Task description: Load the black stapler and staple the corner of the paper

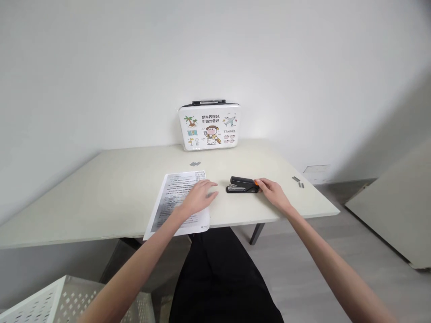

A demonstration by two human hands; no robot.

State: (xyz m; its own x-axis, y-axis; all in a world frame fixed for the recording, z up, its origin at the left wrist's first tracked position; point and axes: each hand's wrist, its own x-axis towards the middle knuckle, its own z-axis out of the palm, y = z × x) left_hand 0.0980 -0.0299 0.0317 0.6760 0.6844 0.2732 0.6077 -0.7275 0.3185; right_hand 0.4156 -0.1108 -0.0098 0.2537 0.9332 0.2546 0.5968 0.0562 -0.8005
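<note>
A black stapler lies on the table with its jaw end to the left. My right hand is closed on its rear end, by a small orange part, with thumb and fingers pinched there. My left hand is over the right part of the printed paper; its thumb and fingers are apart and point toward the stapler, a short gap from it. Whether that hand touches the paper I cannot tell. The paper's lower edge overhangs the table's front edge.
Grey staple strips lie behind the paper, and more staple strips lie at the right. A white printed carrying case leans against the wall. The white table has a perforated white basket below left. A pale panel stands at the right.
</note>
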